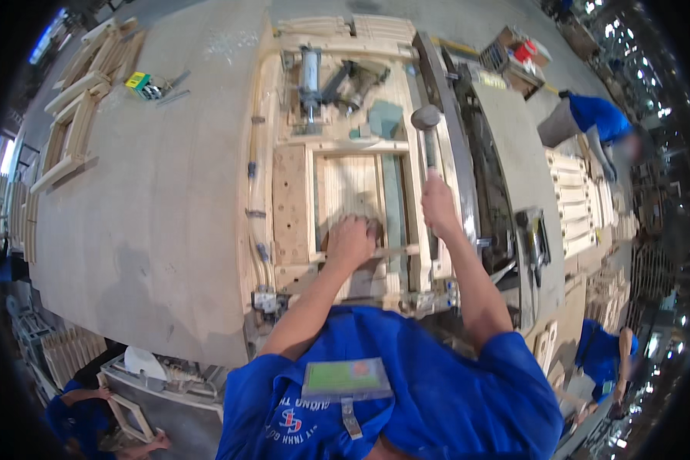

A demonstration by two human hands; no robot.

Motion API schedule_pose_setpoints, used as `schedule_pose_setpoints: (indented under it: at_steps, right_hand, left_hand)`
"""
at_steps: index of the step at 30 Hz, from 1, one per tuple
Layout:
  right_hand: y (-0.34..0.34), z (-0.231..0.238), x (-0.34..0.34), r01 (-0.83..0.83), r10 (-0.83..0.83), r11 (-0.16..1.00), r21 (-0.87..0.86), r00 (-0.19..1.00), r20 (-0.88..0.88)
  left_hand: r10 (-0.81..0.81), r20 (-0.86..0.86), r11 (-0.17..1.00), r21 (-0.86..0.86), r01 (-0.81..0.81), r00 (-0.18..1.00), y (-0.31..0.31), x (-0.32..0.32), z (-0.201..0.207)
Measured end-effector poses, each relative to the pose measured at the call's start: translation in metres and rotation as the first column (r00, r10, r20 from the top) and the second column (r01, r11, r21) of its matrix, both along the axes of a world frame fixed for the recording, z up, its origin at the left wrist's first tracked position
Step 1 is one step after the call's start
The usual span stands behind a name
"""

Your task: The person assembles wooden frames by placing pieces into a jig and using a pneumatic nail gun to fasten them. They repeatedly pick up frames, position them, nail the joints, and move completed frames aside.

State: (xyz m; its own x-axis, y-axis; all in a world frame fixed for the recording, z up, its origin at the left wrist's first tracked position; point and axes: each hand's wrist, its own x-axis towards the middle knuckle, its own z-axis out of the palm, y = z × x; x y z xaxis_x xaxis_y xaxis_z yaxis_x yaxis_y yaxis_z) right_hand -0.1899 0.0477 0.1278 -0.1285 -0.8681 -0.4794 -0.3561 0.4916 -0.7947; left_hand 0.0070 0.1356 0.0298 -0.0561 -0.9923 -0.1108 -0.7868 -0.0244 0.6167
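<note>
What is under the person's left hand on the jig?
The left hand presses on a thin wooden slat lying across a pale wooden frame in the jig. The hand covers the spot beneath it, so the joint there cannot be seen.

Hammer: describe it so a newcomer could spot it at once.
Start at the big workbench, then the pale wooden jig with a frame clamped in it. The hammer lies along the frame's right edge, gripped by the right hand. Its rounded grey head sets it apart.

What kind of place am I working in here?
Most likely a woodworking shop that builds frames. The right hand holds a mallet over a wooden frame in a jig, the left hand presses on it, and finished frames lie across the bench.
</note>
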Motion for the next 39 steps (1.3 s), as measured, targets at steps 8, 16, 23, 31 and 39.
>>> schedule_pose_setpoints:
  at_steps: [8, 16, 23, 31, 39]
  right_hand:
    - [0.067, 0.166, -0.011, 0.14, 0.085, 0.76, -0.635, 0.947, 0.31]
    - [0.25, -0.022, -0.06, -0.011, 0.052, 0.908, -0.418, 0.995, 0.089]
    - [0.234, 0.025, -0.04, 0.124, -0.083, 0.986, -0.111, 0.943, 0.323]
    - [0.259, -0.018, -0.059, 0.088, -0.08, 0.993, -0.08, 0.992, 0.095]
    - [0.236, -0.021, -0.077, 0.099, -0.097, 0.995, -0.002, 0.971, 0.217]
  left_hand:
    - [0.012, -0.051, 0.993, -0.118, -0.018, 0.999, 0.001, 0.002, -0.01]
    - [-0.028, -0.055, 0.997, -0.073, 0.024, 0.998, 0.001, -0.005, 0.002]
    - [-0.032, 0.038, 0.981, -0.191, 0.038, 0.999, -0.002, -0.006, -0.01]
    - [-0.036, 0.04, 0.979, -0.199, 0.043, 0.999, 0.001, -0.007, -0.013]
    - [-0.002, 0.052, 0.994, -0.106, 0.007, 0.999, -0.003, -0.014, -0.01]
